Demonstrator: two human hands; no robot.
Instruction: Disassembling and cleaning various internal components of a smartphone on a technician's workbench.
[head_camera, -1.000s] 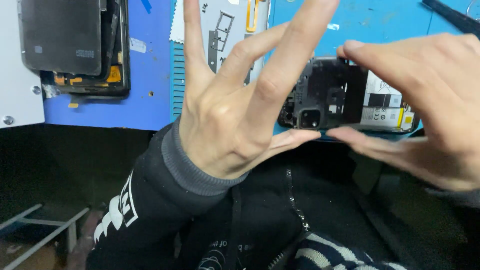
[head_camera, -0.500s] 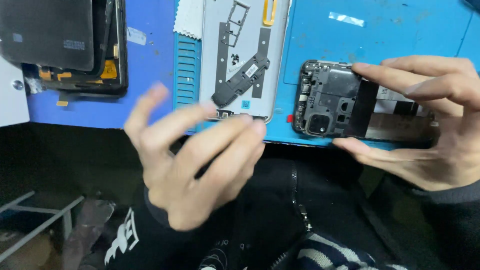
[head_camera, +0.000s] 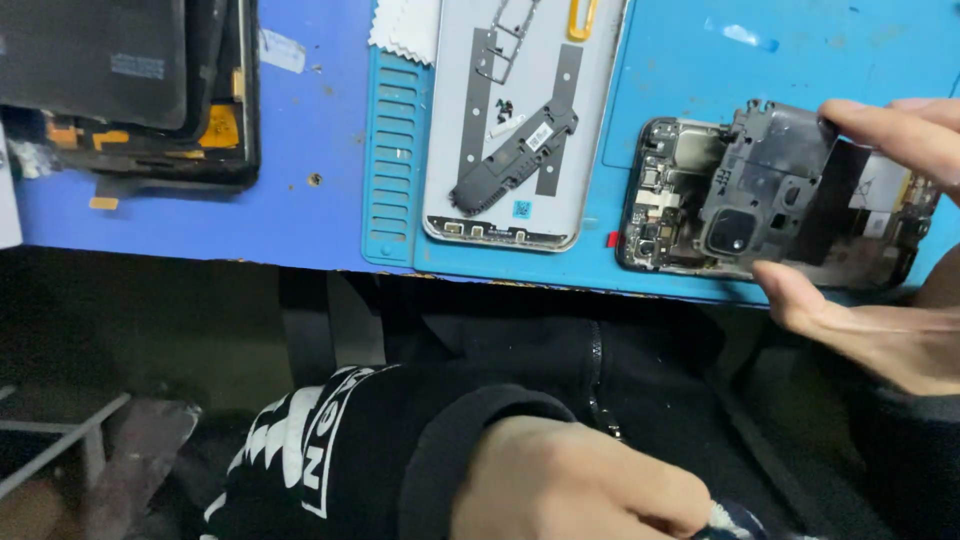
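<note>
- One opened phone (head_camera: 690, 210), its back off and circuit boards bare, lies on the blue mat (head_camera: 680, 100) at the near edge of the surface (head_camera: 300, 210).
- One dark inner cover plate (head_camera: 775, 170), with a square camera opening, sits on top of that phone, slightly askew.
- The right hand (head_camera: 880, 330) holds this plate: its fingers (head_camera: 880, 125) press the far edge and the thumb touches the near edge, so the grip spans the plate.
- The left hand (head_camera: 580, 485) is down at the lap, below the surface, well apart from the phone; its fingers are curled, and I cannot tell whether they hold anything.
- One pale grey back shell (head_camera: 520, 120) lies inside-up to the left of the phone, just beside it.
- On that shell rest one dark speaker module (head_camera: 515, 160), one metal tray frame (head_camera: 505, 25) and one orange loop (head_camera: 583, 20).
- One white cloth (head_camera: 405, 28) with a zigzag edge touches the shell's far left corner.
- One more dismantled device (head_camera: 130, 90), dark with orange flex strips, lies at the far left, well apart from the hands.
</note>
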